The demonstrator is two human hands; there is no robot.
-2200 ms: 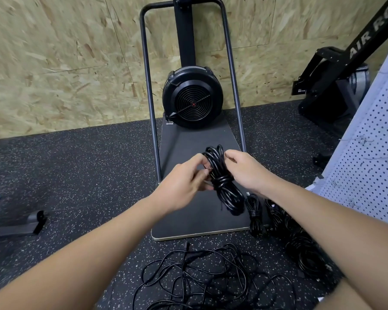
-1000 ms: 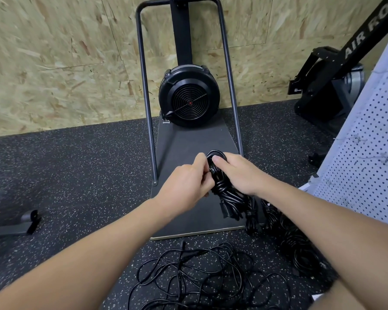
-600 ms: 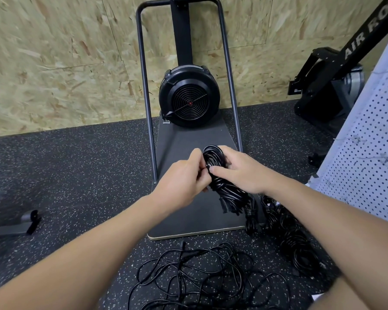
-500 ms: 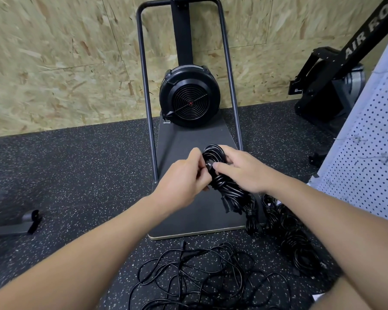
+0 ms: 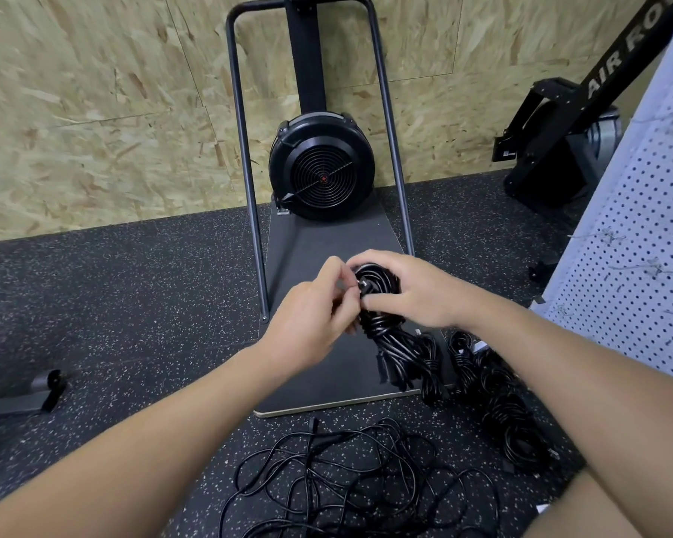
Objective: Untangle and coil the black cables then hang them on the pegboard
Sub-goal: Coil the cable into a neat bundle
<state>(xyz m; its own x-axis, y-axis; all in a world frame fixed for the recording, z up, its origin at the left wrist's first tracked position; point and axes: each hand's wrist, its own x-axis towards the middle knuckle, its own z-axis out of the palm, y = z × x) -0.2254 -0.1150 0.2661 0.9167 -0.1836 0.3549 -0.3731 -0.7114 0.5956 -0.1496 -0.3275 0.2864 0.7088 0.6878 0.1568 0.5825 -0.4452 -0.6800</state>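
Note:
A coiled black cable [image 5: 389, 343] hangs between my two hands above the machine's base plate. My right hand [image 5: 412, 293] grips the top loop of the coil, fingers curled over it. My left hand [image 5: 315, 324] pinches the cable's end plug at the coil's top. A loose tangle of black cable [image 5: 346, 483] lies on the floor in front of me. Several coiled cables [image 5: 498, 405] lie on the floor to the right. The white pegboard [image 5: 645, 258] with wire hooks stands at the right edge.
A black fan machine [image 5: 321, 165] with a tall tube frame stands on its dark base plate [image 5: 319, 242] against the chipboard wall. A rower [image 5: 560, 141] is at the back right. A grey metal foot [image 5: 20, 394] lies at the left on the speckled rubber floor.
Both hands have stayed on the coil. My right hand has shifted up over the top loop and my left hand's fingers now pinch the plug end there.

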